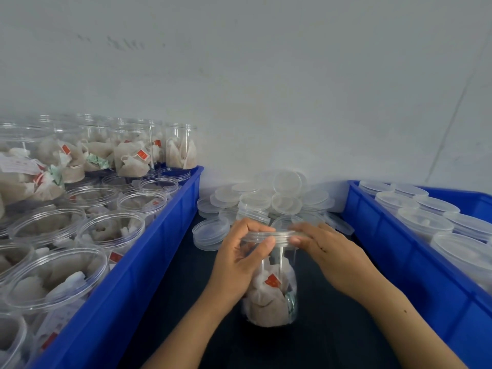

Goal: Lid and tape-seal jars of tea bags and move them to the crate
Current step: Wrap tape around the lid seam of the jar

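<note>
A clear plastic jar [271,296] of tea bags with red tags stands on the dark table in front of me. My left hand [239,265] grips its upper wall and threaded neck. My right hand [330,254] lies over the jar's mouth from the right, fingers on a clear lid [282,233] at the rim. Whether the lid is fully seated I cannot tell. A blue crate [415,262] on the right holds several lidded jars [426,219].
A blue crate [149,259] on the left is full of open jars of tea bags [111,227], some stacked at the back. A pile of loose clear lids [266,198] lies behind the jar against the white wall.
</note>
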The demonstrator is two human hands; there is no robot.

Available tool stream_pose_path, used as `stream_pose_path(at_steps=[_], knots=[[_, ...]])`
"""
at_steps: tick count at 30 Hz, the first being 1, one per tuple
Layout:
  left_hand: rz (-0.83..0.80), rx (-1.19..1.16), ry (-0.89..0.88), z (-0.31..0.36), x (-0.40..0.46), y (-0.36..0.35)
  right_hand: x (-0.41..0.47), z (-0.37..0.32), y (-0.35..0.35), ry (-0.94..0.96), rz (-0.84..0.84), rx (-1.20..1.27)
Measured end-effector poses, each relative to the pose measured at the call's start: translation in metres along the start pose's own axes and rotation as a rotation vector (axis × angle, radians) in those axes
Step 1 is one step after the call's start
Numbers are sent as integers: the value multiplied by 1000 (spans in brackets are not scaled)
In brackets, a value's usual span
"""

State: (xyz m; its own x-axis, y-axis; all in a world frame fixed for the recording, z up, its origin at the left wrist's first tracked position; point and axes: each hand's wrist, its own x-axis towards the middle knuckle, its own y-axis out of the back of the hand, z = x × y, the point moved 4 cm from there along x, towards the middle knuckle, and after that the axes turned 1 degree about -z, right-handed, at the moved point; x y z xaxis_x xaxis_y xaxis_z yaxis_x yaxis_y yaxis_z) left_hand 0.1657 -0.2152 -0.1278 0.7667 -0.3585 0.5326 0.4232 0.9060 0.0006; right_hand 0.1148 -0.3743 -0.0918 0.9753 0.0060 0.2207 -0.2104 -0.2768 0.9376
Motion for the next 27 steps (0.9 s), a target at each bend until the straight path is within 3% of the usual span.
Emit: stream_pose_path(at_steps=[3, 8, 14, 19, 24, 27], knots=[[-39, -13, 12, -3, 0, 2, 1, 3, 1, -17, -38, 188], [-38, 171, 20, -6, -2, 1, 2, -3, -2, 28, 22, 192], [211, 420, 173, -5, -13, -9, -3, -14, -7, -54, 108, 205], [195, 122, 357, -4, -11, -8, -10, -16, -17, -59, 139, 222], [247, 9, 332, -6, -10, -5, -14, -13, -16, -24, 72, 265], [251, 24, 331, -7, -10, 0, -16, -3, -15, -100, 16, 332]])
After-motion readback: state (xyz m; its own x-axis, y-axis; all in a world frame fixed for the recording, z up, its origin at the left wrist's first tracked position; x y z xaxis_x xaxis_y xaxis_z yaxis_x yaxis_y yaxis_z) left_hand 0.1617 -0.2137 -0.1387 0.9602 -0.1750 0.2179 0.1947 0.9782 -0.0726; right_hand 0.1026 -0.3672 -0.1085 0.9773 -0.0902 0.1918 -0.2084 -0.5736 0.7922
